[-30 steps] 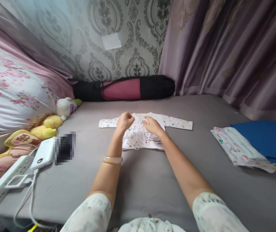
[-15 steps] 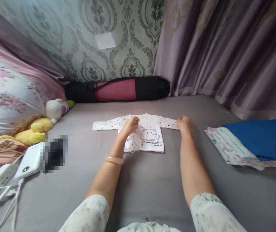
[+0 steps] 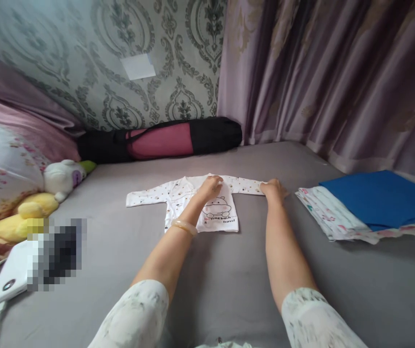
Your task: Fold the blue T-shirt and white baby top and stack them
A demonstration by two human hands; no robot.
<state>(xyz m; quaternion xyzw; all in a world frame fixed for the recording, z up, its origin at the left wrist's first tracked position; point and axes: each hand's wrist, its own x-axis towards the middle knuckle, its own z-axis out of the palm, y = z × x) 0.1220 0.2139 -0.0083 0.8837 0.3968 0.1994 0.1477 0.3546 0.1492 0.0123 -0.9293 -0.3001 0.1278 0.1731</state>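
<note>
A small white long-sleeved shirt (image 3: 225, 223) with a hippo drawing and speckled sleeves lies spread on the grey bed sheet (image 3: 229, 280). My left hand (image 3: 212, 187) is over the upper chest of the shirt, its fingers bent down on the cloth; how they close is too small to tell. At the cuff of the right-hand sleeve, my right hand (image 3: 274, 189) has its fingers closed on the sleeve end. The other sleeve stretches out flat to the left.
Folded cloths with a blue one (image 3: 381, 198) on top lie at right. A black and pink bag (image 3: 162, 140) lies along the wall. Plush toys (image 3: 62, 178), a white power bank (image 3: 13, 270) with cables and a blurred dark object are at left.
My left hand has moved right across the shirt's chest, uncovering more of its left side. My right hand stays at the cuff. The whole view has shifted slightly.
</note>
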